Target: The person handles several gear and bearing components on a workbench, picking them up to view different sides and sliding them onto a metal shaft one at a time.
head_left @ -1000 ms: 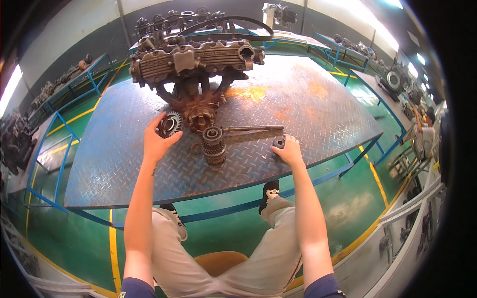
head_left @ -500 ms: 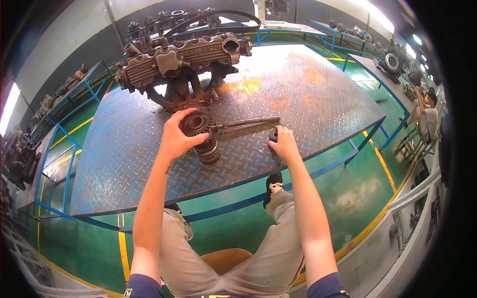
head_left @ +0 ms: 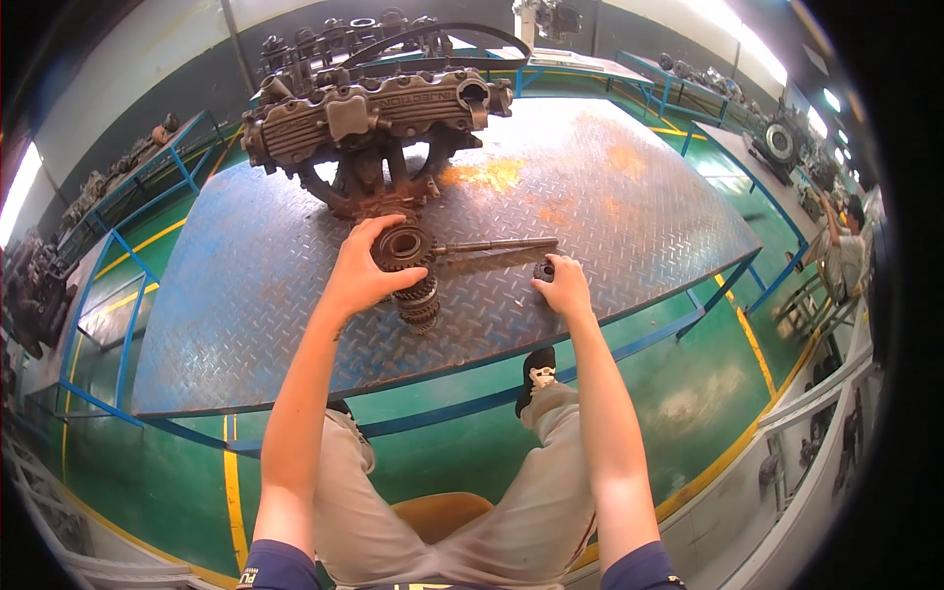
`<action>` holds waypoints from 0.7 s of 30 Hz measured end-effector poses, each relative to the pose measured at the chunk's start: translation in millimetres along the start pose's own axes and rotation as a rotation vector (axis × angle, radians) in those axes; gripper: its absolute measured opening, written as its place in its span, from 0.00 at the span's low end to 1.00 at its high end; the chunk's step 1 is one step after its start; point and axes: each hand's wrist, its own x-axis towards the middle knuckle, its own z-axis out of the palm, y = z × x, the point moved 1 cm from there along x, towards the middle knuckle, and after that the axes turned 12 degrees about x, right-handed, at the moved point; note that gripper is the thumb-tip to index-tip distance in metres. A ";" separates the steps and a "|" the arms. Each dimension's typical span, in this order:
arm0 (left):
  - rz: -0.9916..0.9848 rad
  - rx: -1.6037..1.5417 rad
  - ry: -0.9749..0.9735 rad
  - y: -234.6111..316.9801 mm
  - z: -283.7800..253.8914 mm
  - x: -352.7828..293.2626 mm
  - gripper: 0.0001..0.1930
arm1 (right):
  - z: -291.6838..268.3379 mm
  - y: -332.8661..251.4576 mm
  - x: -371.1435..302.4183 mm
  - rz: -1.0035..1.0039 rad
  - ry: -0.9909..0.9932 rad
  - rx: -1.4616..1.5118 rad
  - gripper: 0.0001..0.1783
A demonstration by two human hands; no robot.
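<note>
My left hand (head_left: 362, 273) curls round a large toothed gear (head_left: 404, 245), thumb on the near side and fingers on the far side. Below that gear a stack of smaller gears (head_left: 420, 307) shows on the metal table. A long thin metal shaft (head_left: 501, 245) reaches from beside the large gear toward the right; whether they are joined I cannot tell. My right hand (head_left: 567, 286) pinches a small dark gear (head_left: 543, 269) near the table's front edge, to the right of the shaft's end. My fingers partly cover it.
An engine cylinder head assembly (head_left: 354, 116) with a loose black belt (head_left: 442, 34) stands at the back left of the blue-edged tread-plate table (head_left: 265, 324). Other workbenches with metal parts line the room. A person (head_left: 844, 241) is at the far right. My legs are under the table's front edge.
The whole view has shifted slightly. Both hands keep their holds on the large gear and the small gear, with little visible movement relative to the table.
</note>
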 end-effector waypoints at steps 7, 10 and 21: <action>0.035 0.037 0.048 -6.0 4.6 -3.0 0.41 | -17.7 -85.1 21.8 -0.243 0.176 0.322 0.31; 0.017 -0.046 0.043 -6.7 5.0 -4.4 0.42 | -34.5 -140.5 21.1 -0.305 0.167 0.404 0.31; -0.013 -0.174 0.025 -14.1 3.4 -19.7 0.48 | -14.6 -247.2 8.7 -0.434 -0.148 0.431 0.33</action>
